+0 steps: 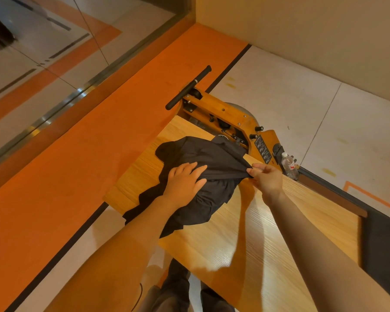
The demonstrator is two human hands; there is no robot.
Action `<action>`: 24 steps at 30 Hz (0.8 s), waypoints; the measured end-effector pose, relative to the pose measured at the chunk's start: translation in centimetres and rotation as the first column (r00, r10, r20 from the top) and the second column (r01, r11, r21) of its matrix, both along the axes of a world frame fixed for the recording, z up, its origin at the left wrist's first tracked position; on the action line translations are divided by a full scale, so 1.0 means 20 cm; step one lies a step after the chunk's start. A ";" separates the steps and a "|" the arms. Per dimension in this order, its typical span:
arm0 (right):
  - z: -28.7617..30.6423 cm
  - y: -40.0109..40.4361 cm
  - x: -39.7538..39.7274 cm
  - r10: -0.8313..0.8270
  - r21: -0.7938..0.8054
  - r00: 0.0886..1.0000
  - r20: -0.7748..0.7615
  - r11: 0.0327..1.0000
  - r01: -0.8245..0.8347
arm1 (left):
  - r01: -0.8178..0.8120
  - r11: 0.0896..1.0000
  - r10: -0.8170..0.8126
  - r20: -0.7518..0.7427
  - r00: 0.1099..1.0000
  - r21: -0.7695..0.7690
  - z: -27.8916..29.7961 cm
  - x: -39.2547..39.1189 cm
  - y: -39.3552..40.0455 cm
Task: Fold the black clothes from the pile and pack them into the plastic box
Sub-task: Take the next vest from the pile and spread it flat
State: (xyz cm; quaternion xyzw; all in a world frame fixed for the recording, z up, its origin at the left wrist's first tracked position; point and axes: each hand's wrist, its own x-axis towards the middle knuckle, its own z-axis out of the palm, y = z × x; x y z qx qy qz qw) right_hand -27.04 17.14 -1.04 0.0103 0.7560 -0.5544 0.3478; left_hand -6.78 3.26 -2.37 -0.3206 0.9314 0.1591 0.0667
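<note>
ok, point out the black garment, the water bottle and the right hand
black garment (214,154), head view, flat upper panel of cloth
water bottle (288,164), head view, clear body
right hand (267,180), head view, back of the hand

A black garment (203,176) lies on a pale wood-grain worktop (257,239), above an orange floor (77,176) band edged with black and off-white tiles

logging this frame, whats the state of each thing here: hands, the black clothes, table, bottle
left hand: flat, fingers straight, pressing on the black garment
right hand: pinching an edge of the garment, pulling it taut
black garment: crumpled, unfolded, partly hanging off the table edge
wooden table: bears the garment
water bottle: upright, capped, beyond the table
plastic box: not in view
</note>
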 end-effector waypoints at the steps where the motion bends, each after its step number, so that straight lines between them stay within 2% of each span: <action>1: 0.00 0.03 0.00 -0.009 -0.002 1.000 0.000 1.000 0.009 | 0.004 1.000 -0.004 -0.021 1.000 0.008 0.00 -0.04 0.01; 6: -0.01 0.21 -0.01 -0.029 0.013 1.000 0.006 0.999 0.029 | 0.042 0.999 -0.037 -0.139 0.990 0.028 0.00 -0.15 0.08; 10: -0.07 0.33 0.03 0.025 0.064 0.999 0.021 0.998 -0.026 | 0.069 0.996 -0.055 -0.198 0.979 0.065 -0.04 -0.21 0.13; 14: -0.15 0.39 0.10 0.071 0.079 0.997 0.015 0.994 -0.072 | 0.135 0.989 -0.127 -0.134 0.983 0.053 -0.08 -0.27 0.18; 19: -0.22 0.39 0.15 0.146 0.177 0.974 -0.171 0.977 -0.115 | 0.140 0.989 -0.141 -0.024 0.990 -0.047 -0.12 -0.30 0.19; 24: -0.25 0.35 0.16 0.144 0.275 0.952 -0.270 0.959 -0.067 | 0.122 0.988 -0.128 -0.049 0.991 -0.096 -0.12 -0.27 0.15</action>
